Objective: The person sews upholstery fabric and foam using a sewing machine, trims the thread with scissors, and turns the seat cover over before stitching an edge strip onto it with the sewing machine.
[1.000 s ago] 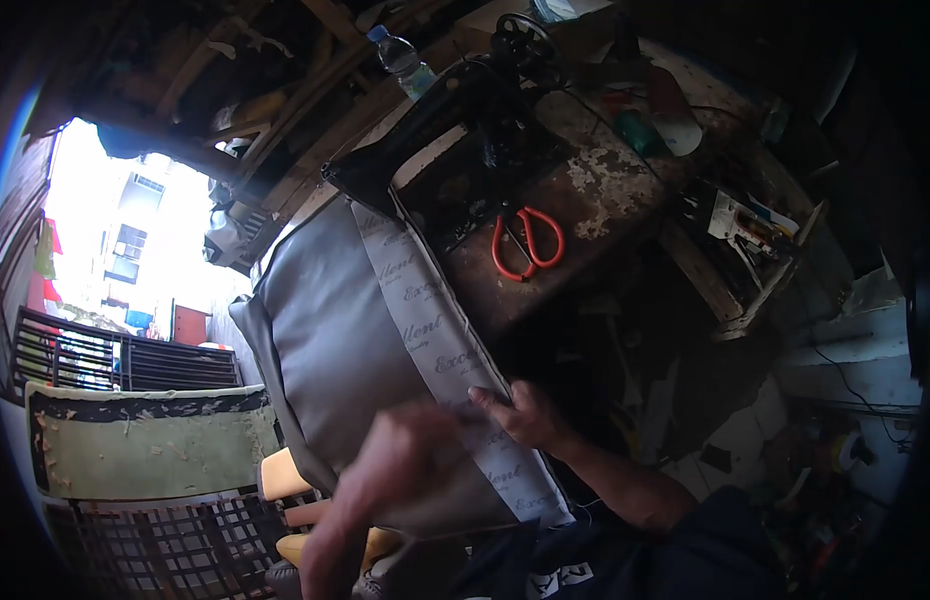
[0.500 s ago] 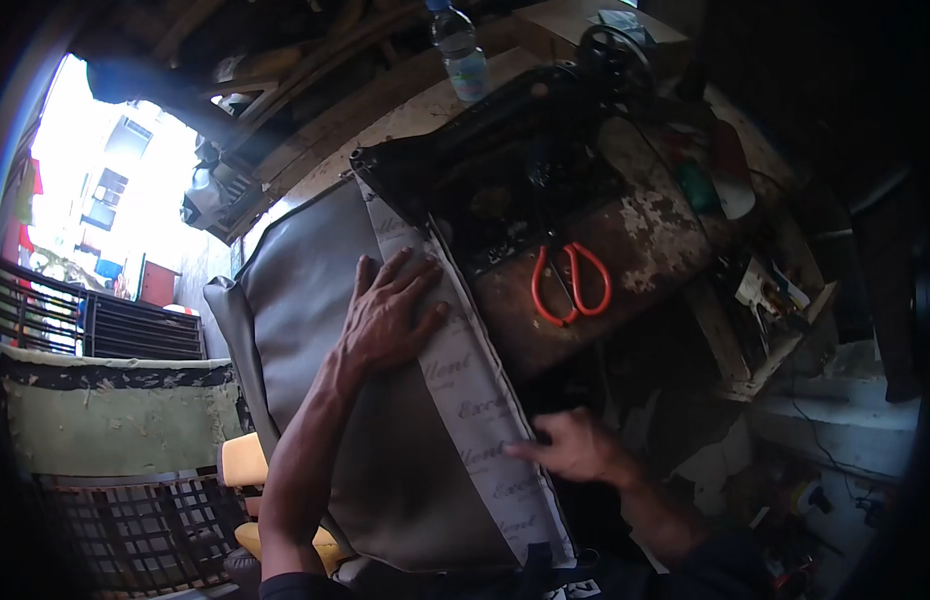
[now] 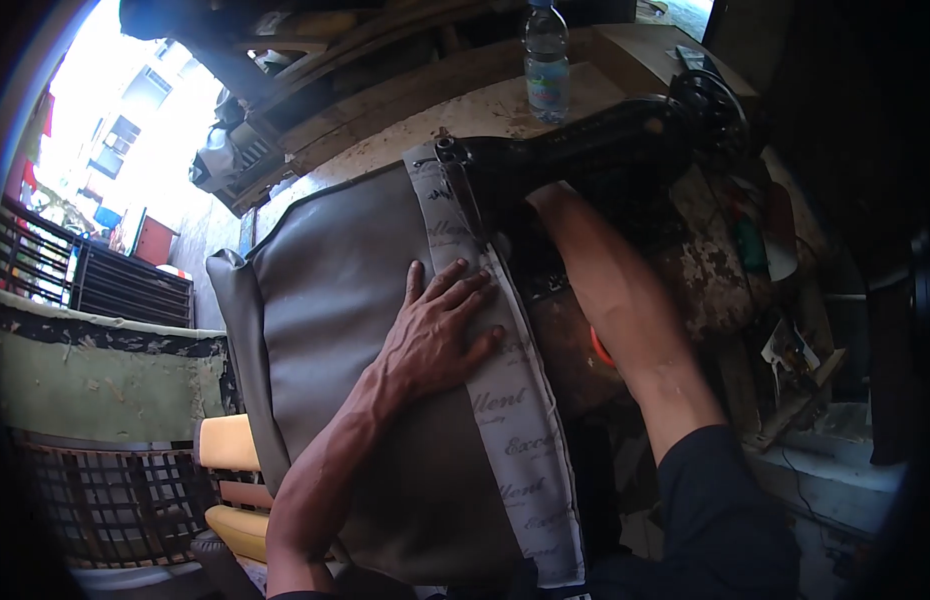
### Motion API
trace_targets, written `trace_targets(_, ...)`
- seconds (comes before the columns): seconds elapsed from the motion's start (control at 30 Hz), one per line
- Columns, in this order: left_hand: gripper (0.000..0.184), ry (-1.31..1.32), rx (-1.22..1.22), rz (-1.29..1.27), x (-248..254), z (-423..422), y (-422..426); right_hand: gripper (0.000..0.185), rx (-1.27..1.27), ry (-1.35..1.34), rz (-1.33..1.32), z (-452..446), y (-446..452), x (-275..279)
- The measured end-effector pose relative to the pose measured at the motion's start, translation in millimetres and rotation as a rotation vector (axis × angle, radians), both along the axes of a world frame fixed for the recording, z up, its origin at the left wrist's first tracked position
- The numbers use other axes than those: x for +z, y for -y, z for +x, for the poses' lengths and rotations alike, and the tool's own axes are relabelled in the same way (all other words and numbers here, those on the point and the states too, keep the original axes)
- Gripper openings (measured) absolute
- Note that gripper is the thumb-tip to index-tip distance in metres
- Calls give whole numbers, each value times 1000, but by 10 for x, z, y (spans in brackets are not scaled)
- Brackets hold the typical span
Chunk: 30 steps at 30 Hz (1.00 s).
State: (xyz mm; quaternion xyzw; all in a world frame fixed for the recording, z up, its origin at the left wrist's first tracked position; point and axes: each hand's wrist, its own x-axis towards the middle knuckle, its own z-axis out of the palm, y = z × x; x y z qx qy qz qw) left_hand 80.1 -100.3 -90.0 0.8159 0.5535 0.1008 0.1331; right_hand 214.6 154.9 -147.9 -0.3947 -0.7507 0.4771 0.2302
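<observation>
My left hand (image 3: 440, 335) lies flat with fingers spread on a sheet of dark grey-brown leatherette (image 3: 335, 260) and the pale printed strip (image 3: 525, 440) along its right edge. The strip's far end runs beneath the needle end of a black sewing machine (image 3: 575, 145). My right forearm reaches across the machine bed, and my right hand (image 3: 553, 205) is in the dark under the machine's arm, its fingers hidden. Below that forearm, part of an orange scissor handle (image 3: 599, 346) shows on the worn machine table (image 3: 705, 300).
A clear water bottle (image 3: 547, 70) stands behind the machine. The handwheel (image 3: 707, 105) is at its right end. To the left are a yellow cushioned piece (image 3: 230, 445) and a green panel (image 3: 105, 385). Small tools sit in a wooden tray (image 3: 795, 400) at right.
My right hand has left the strip's lower edge and moved up to the machine, its forearm now covering most of the scissors. My left hand stays flat on the material; the view has shifted.
</observation>
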Motion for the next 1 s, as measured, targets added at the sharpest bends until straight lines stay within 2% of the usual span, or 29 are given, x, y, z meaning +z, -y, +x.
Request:
trace_targets(0.27,57,-11,-2,-17,4,4,-32,33,94,-222,128,-231,-331,-686)
trace_targets(0.6,54,-16,-17,6,-17,-79,-186,34,103,-528,35,-522,-594,-1201)
trace_targets(0.7,54,-15,-33,33,-32,-144,-239,27,95,-222,342,-405,-581,-920)
trace_targets(0.77,54,-9,-43,35,-63,-137,-261,25,89,-109,433,-365,-531,-691)
trace_targets(0.83,53,10,-39,53,-77,-136,-276,20,45,493,904,-499,-558,-694)
trace_targets(0.87,52,11,-36,66,-72,-164,-283,20,43,487,901,-450,-584,-721)
trace_targets(0.93,50,1,-64,75,-66,-211,-297,14,193,-257,712,-310,-697,-866)
trace_targets(0.97,48,4,-93,93,-71,-222,-325,14,189,-260,714,-344,-717,-832)
trace_targets(1.0,48,6,-93,94,-75,-227,-338,18,35,-47,406,-370,-573,-503)
